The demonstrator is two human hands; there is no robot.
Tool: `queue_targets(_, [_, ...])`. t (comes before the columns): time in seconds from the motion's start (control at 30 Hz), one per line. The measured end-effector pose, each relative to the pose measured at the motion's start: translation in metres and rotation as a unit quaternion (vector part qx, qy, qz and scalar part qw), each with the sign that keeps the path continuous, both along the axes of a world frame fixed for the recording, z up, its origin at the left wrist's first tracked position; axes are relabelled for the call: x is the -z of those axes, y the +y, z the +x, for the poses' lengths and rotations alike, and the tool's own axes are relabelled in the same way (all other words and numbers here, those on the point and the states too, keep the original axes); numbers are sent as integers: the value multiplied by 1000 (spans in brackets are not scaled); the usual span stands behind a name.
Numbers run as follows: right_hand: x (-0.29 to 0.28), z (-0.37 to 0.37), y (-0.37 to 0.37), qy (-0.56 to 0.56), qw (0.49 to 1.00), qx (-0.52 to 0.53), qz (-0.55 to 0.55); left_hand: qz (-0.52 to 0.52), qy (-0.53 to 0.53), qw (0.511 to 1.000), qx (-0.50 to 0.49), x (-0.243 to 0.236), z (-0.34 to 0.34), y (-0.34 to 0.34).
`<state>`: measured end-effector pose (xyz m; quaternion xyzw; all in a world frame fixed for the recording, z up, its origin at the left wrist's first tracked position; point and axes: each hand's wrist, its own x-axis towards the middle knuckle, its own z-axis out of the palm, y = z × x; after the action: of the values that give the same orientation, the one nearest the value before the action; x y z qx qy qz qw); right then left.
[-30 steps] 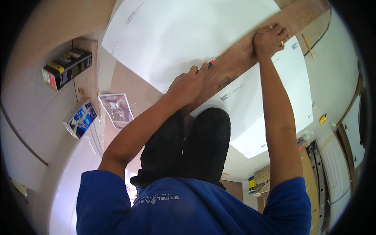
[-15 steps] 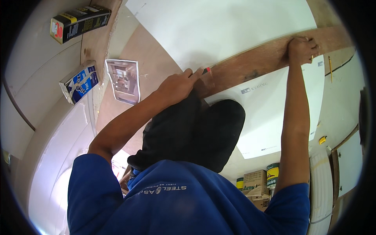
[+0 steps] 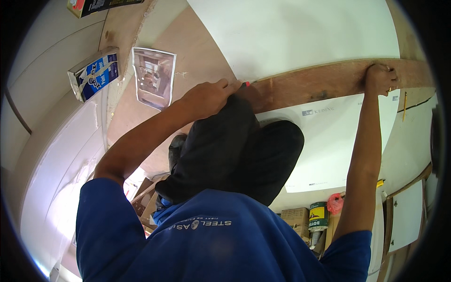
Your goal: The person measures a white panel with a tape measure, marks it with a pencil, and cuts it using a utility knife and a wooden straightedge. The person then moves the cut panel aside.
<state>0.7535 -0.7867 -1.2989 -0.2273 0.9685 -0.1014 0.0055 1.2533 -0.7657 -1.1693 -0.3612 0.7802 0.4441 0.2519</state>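
A long brown wooden board (image 3: pixel 300 89) lies across a large white sheet (image 3: pixel 305 33), which shows on both sides of it. My right hand (image 3: pixel 379 79) presses on the board's right part, fingers curled in. Close by the board's left end, my left hand (image 3: pixel 211 97) is closed round a slim cutter (image 3: pixel 245 84). Only its red and black front end shows, with a thin tip pointing along the board's far edge. My left hand is just above my bent knee, which hides part of the board's left end.
A printed room picture (image 3: pixel 154 77) lies on the brown panel at the left. Beyond it are a blue-and-white box (image 3: pixel 96 75) and a black tin (image 3: pixel 101 4). A pencil (image 3: pixel 405 105) lies at the right. Near my right elbow stand a green-and-yellow can (image 3: pixel 318 216) and a carton (image 3: pixel 296 221).
The whole view has shifted, so the board and sheet appear farther right. My right hand stays on the board. The cutter's tip sits slightly farther left relative to the board's end.
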Motion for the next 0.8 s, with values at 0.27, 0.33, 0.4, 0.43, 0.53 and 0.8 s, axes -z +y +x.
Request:
queue_targets(0.27, [2, -2, 1, -4, 1000, -4, -7, -6, -30, 999, 28, -5, 18, -1])
queue_targets(0.33, [2, -3, 2, -9, 1000, -2, -19, 11, -42, 999, 29, -8, 22, -2])
queue_targets(0.4, [2, -3, 2, -8, 1000, -3, -21, 16, -46, 998, 28, -10, 25, -3])
queue_targets(0.43, [2, -3, 2, -9, 1000, -3, -18, 18, -47, 998, 27, -11, 26, -4])
queue_targets(0.53, [2, -3, 1, 1, 1000, -6, -17, 22, -53, 998, 17, -11, 26, -6])
queue_targets(0.8, [2, -1, 3, 0, 1000, -16, -19, 12, -64, 996, 64, -11, 17, -12])
